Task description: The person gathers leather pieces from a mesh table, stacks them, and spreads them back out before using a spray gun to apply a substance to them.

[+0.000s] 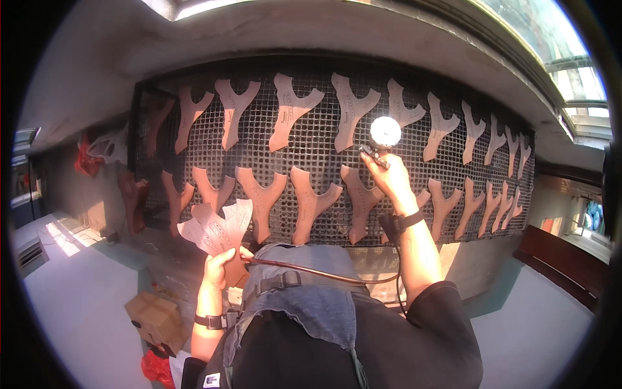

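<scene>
My left hand (220,267) grips a few fanned-out, pinkish-brown Y-shaped leather-like pieces (217,228) by their lower end. In my right hand (394,176) is a spray gun (376,157) with a round white-topped cup (385,132), held over the black mesh rack (324,159). Two rows of similar flat Y-shaped pieces (293,111) lie on the mesh, with small dark markings on many. The gun is nearest an upper-row piece (354,109) and a lower-row piece (361,202). My right arm partly hides a lower-row piece.
A brown hose (324,271) crosses in front of my waist toward my right arm. At lower left are a cardboard box (157,320) and a red plastic bag (157,368). Another red bag (87,159) hangs left of the rack. A dark red wooden board (562,267) stands at right.
</scene>
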`<control>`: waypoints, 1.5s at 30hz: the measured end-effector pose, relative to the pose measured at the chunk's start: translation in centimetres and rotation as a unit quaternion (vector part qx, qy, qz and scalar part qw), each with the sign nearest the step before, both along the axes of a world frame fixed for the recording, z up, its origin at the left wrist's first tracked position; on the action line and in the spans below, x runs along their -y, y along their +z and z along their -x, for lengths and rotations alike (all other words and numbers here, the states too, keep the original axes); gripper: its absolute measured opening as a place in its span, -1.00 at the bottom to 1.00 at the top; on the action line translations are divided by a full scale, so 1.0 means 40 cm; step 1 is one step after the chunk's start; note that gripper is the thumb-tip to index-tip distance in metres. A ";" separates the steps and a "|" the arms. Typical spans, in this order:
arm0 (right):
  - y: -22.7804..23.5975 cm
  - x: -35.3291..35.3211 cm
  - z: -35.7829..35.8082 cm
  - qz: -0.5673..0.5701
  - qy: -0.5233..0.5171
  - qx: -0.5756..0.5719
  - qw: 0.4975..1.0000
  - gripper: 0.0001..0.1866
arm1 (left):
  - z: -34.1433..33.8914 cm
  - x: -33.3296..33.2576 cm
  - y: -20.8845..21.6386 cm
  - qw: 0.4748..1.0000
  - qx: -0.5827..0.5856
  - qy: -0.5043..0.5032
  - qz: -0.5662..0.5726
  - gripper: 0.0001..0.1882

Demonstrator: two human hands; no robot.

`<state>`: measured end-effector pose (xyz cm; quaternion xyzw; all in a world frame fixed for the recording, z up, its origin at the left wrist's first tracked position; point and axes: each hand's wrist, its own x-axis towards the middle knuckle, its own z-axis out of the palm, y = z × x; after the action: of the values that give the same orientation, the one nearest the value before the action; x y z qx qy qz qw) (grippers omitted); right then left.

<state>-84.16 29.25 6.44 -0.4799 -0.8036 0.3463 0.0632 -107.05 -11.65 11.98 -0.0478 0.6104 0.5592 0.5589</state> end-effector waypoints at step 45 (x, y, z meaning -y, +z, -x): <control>0.088 0.427 0.184 0.074 -0.173 -0.071 0.980 -0.60 | 0.305 0.397 -0.033 0.997 -0.027 0.000 -0.072 -0.63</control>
<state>-91.52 12.18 9.95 -0.5892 -0.6742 0.4216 0.1432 -119.26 -27.54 10.68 0.0074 0.5837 0.6025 0.5444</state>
